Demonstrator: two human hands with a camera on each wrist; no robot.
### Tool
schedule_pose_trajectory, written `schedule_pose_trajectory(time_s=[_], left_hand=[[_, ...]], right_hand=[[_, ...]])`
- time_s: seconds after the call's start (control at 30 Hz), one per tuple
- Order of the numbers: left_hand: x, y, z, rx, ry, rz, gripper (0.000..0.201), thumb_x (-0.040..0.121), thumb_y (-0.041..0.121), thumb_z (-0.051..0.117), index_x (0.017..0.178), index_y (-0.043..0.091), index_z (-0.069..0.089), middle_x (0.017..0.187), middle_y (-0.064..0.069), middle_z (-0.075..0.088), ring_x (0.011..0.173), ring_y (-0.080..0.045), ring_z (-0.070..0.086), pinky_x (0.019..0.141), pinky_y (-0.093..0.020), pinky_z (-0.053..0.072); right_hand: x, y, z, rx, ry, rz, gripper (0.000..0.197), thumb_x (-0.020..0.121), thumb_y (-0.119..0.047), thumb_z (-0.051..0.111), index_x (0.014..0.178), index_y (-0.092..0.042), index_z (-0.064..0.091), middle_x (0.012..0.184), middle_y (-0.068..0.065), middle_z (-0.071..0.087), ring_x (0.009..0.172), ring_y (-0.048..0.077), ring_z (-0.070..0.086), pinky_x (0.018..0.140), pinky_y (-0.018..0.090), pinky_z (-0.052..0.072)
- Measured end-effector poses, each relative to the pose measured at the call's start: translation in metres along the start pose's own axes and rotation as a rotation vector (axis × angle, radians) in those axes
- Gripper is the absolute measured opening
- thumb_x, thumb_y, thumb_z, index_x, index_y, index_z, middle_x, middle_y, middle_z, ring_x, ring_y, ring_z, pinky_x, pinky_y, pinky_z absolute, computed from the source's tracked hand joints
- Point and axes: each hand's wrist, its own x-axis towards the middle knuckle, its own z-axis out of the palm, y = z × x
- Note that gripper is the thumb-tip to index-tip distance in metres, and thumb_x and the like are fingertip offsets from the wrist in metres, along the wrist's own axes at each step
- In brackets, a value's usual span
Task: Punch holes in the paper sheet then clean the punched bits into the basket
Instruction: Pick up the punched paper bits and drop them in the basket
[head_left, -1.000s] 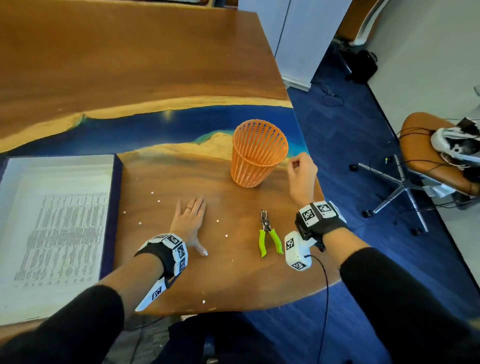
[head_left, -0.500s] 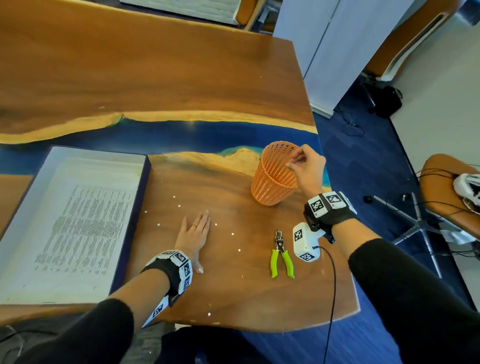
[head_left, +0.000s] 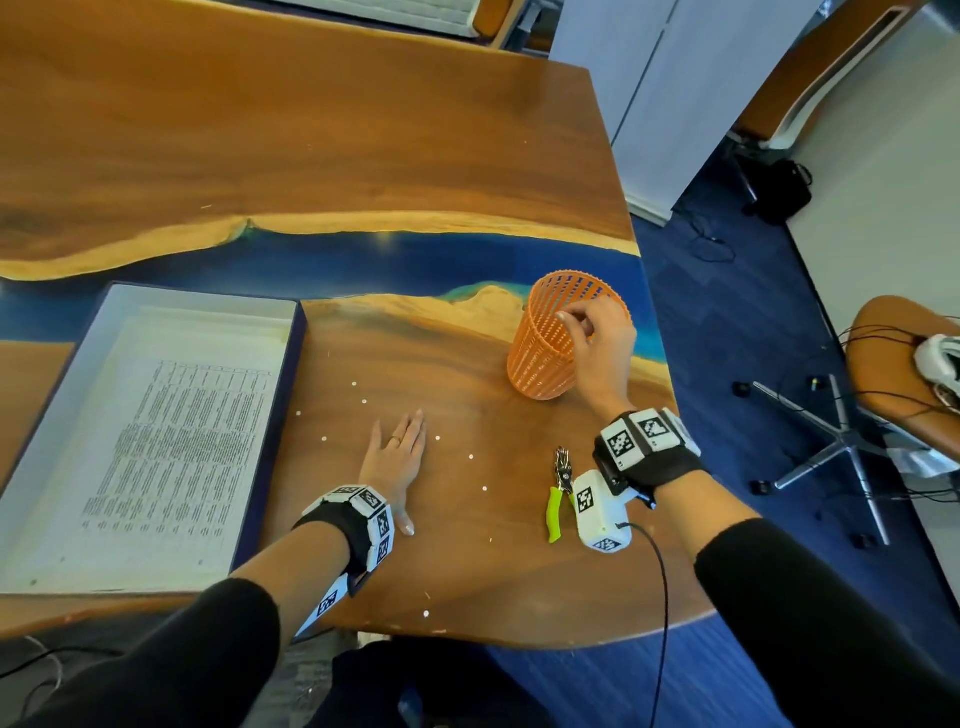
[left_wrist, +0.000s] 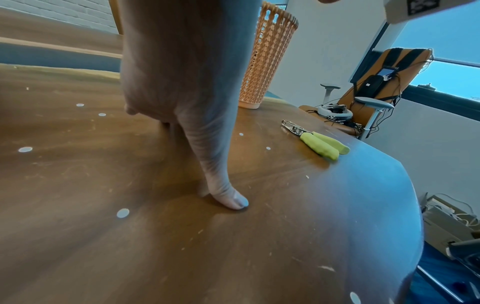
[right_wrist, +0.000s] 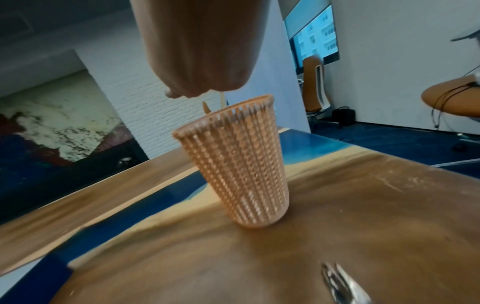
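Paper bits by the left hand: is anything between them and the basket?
Nothing visible blocks that path. The paper bits lie on bare wood beside the flat left hand; the table is open up to the basket. The hole punch lies off to the right. The right hand hangs over the basket's rim.

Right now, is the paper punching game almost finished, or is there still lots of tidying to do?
Punching looks over: the hole punch lies unused on the table. Tidying is underway: the right hand is at the orange basket rim, fingers pinched, though I cannot see a bit in them. The left hand rests flat on the table. Several white paper dots remain scattered on the wood.
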Motion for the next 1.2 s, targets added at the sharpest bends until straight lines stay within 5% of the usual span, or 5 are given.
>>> schedule_pose_trajectory(time_s=[0.17,0.3,0.43,0.63,1.2], left_hand=[[0.000,0.001,0.000,-0.046,0.002,-0.006,0.149,0.054,0.066,0.078,0.148,-0.001,-0.016,0.157,-0.013,-0.025,0.148,-0.026,-0.014,0.118,-0.056,0.002],[-0.001,0.005,0.002,-0.043,0.006,-0.027,0.149,0.055,0.064,0.079,0.148,-0.001,-0.017,0.157,-0.013,-0.025,0.148,-0.026,-0.013,0.118,-0.056,0.005],[0.000,0.008,0.003,-0.013,0.002,-0.056,0.149,0.054,0.065,0.078,0.148,-0.001,-0.017,0.157,-0.013,-0.024,0.149,-0.026,-0.012,0.117,-0.056,0.008],[-0.001,0.009,0.004,-0.038,0.003,-0.058,0.147,0.055,0.056,0.083,0.148,-0.002,-0.015,0.158,-0.014,-0.022,0.148,-0.027,-0.011,0.117,-0.057,0.008],[0.003,0.008,0.006,-0.076,-0.010,-0.047,0.148,0.055,0.053,0.085,0.148,-0.003,-0.016,0.156,-0.015,-0.025,0.148,-0.027,-0.014,0.117,-0.057,0.010]], right_hand=[[-0.065,-0.006,0.030,0.020,-0.196,-0.067,0.008,0.087,-0.012,0.063,0.088,-0.005,0.066,0.086,0.008,0.063,0.085,0.017,0.054,0.078,0.025,0.041],[-0.124,0.012,0.056,0.069,-0.427,0.090,0.004,0.084,-0.006,0.065,0.085,-0.004,0.069,0.085,0.009,0.062,0.076,0.019,0.058,0.072,0.030,0.049],[-0.163,0.027,0.067,0.098,-0.550,0.296,0.008,0.079,0.002,0.068,0.086,0.000,0.070,0.084,0.003,0.057,0.070,0.013,0.055,0.069,0.010,0.042],[-0.179,0.032,0.075,0.047,-0.646,0.346,0.007,0.075,-0.003,0.072,0.082,-0.001,0.071,0.085,0.013,0.063,0.068,0.018,0.055,0.070,0.039,0.051],[-0.172,0.020,0.075,-0.101,-0.818,0.273,0.009,0.088,-0.006,0.056,0.086,-0.001,0.064,0.098,0.014,0.058,0.089,0.032,0.058,0.077,0.040,0.045]])
